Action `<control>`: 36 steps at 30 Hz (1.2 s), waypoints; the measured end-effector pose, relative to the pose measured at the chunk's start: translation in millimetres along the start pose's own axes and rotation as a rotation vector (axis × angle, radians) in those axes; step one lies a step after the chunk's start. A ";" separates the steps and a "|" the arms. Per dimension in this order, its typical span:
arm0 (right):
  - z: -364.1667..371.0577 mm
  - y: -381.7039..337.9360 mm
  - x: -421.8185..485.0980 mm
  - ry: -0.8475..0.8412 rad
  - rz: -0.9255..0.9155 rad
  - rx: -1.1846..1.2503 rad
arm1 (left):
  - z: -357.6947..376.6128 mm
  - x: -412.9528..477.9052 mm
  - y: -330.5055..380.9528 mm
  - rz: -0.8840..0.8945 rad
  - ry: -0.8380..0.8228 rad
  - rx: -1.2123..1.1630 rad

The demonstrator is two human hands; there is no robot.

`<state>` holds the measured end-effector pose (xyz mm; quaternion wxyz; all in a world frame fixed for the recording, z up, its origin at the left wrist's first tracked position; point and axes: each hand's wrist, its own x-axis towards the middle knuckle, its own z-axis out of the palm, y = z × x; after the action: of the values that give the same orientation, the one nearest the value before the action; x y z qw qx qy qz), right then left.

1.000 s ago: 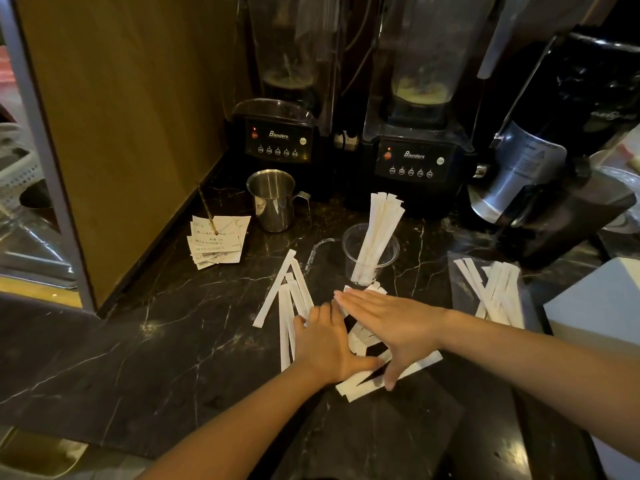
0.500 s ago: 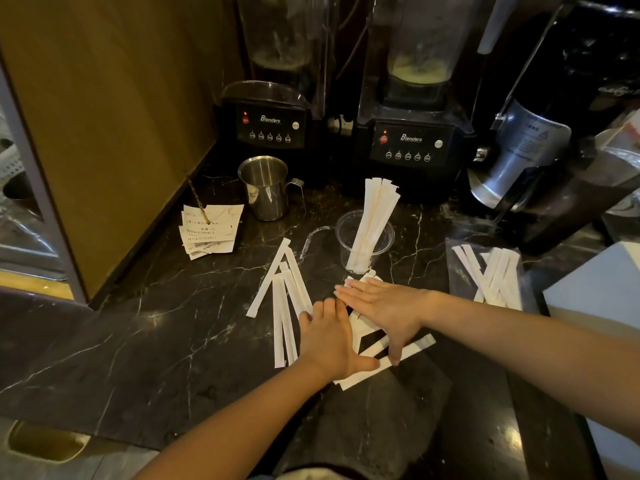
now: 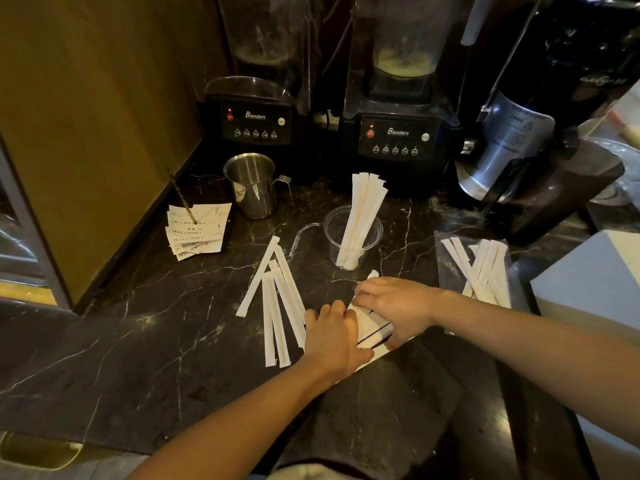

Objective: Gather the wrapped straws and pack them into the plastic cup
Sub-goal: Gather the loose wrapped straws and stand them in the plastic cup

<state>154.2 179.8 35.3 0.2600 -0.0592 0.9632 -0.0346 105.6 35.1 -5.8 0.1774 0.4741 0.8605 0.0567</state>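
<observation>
Left hand (image 3: 334, 336) and right hand (image 3: 396, 304), both flat and gripping nothing, press wrapped straws (image 3: 369, 332) at the plastic cup's (image 3: 353, 233) 6 o'clock; recommend squaring ends before lifting.

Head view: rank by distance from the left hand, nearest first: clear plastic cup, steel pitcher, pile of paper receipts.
From the left hand:
1. Clear plastic cup holding wrapped straws, just beyond, slightly right.
2. Steel pitcher, farther back, left.
3. Pile of paper receipts, far left.
</observation>
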 end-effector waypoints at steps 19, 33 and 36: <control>12.1 -4.4 -25.7 -0.015 0.029 0.013 | -3.0 -7.4 17.3 0.183 0.007 -0.040; 28.0 -7.5 -28.8 0.054 0.024 -0.085 | 0.3 -6.3 30.2 0.213 -0.018 -0.023; 30.8 -6.5 -30.6 0.071 0.061 -0.052 | 2.0 -4.3 31.9 0.202 -0.040 -0.031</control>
<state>196.6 176.3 24.5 0.2250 -0.0356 0.9737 -0.0036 133.8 48.7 1.9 0.1951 0.5566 0.8038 0.0780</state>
